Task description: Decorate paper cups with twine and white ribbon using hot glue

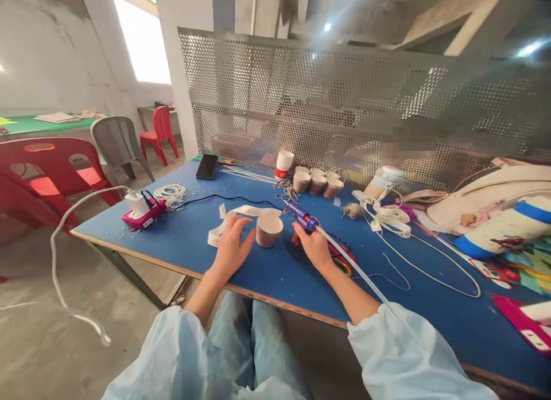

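Note:
My right hand [313, 246] is wrapped round a purple hot glue gun [303, 217], whose nozzle points up and to the left. A long clear glue stick [355, 268] sticks out of its back end. Left of the gun stands a small cup wrapped in brownish cord [269, 229], with a pale rim. My left hand [235, 245] is beside this cup, thumb and fingers apart, and holds nothing that I can see. A white printed ribbon [247, 210] curves behind the cup and passes by my left fingers; whether they touch it I cannot tell.
Scissors [344, 262] lie under my right wrist. Several wrapped cups [317, 182], stacked paper cups [284, 163] and a phone [207, 166] sit at the back. A pink power strip [144, 214] is at left; a bag [495, 193] and bottle [508, 225] are at right.

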### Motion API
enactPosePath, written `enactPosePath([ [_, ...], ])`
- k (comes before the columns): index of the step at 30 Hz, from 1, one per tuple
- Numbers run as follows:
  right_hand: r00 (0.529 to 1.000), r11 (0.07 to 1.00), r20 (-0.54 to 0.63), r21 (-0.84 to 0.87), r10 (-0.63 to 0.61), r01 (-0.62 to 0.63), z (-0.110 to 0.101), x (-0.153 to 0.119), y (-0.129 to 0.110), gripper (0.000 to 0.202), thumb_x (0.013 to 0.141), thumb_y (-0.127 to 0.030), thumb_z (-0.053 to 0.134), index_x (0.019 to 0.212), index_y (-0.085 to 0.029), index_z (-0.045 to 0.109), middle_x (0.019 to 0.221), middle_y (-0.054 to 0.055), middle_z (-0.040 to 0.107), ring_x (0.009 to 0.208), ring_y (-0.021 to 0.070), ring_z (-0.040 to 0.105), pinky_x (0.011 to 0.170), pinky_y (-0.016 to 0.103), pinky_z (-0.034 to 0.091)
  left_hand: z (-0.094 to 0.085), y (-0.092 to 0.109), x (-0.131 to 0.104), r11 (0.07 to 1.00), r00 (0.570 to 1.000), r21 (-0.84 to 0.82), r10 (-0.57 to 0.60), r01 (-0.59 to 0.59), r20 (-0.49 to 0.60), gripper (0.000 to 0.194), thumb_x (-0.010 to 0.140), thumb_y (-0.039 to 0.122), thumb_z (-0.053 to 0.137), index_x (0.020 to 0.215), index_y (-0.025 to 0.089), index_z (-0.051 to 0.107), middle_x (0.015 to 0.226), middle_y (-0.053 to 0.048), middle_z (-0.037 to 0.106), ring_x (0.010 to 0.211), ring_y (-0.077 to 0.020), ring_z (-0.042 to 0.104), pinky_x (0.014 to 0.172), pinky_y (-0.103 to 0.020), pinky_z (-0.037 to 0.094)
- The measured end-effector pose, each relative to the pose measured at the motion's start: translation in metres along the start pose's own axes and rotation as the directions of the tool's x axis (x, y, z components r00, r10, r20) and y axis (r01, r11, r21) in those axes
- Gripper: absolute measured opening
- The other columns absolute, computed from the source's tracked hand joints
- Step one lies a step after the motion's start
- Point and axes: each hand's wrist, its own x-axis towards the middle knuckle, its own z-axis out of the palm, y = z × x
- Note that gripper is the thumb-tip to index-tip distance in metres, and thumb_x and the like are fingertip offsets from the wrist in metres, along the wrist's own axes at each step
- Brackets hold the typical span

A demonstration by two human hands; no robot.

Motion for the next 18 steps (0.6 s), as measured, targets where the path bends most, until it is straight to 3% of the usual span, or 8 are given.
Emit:
enactPosePath([
  [5, 0.998, 0.999, 0.054, -0.03, -0.022, 0.024, -0.0017, 0.0003, 0.0006, 0.03, 0.083, -0.053, 0.055, 0.086, -0.023, 0.051, 0.052, -0.004, 0.058, 0.051, 0.0202, 0.059, 0.056, 0.034, 0.05, -0.0007, -0.0068, 0.0057, 0.998, 0.998, 0.056, -0.018, 0.015, 0.054, 0.012, 0.087, 0.022, 0.053, 0.089, 0.017, 0.064, 0.087, -0.005, 0.064, 0.077, -0.0176, 0.062, 0.071, -0.031, 0.052],
  [13, 0.986, 0.997, 0.157, -0.052, -0.051, 0.06, 0.0058, 0.0033, 0.0007, 0.021, 0.082, -0.045, 0.054, 0.083, -0.024, 0.051, 0.049, -0.005, 0.053, 0.047, 0.0181, 0.055, 0.051, 0.03, 0.046, -0.0005, -0.0097, 0.01, 0.992, 0.986, 0.126, -0.041, 0.021, 0.159, 0.016, 0.084, 0.021, 0.051, 0.087, 0.016, 0.067, 0.085, -0.006, 0.066, 0.077, -0.0181, 0.059, 0.075, -0.031, 0.048],
  [18, 0.987, 0.995, 0.148, -0.074, -0.062, 0.073, 0.0032, 0.0051, -0.002, 0.022, 0.083, -0.045, 0.054, 0.082, -0.023, 0.054, 0.048, -0.004, 0.052, 0.046, 0.0178, 0.053, 0.055, 0.031, 0.046, -0.0021, -0.0083, 0.0106, 0.988, 0.98, 0.152, -0.036, 0.006, 0.195, 0.018, 0.084, 0.023, 0.051, 0.085, 0.016, 0.067, 0.084, -0.006, 0.066, 0.075, -0.017, 0.057, 0.074, -0.029, 0.046],
])
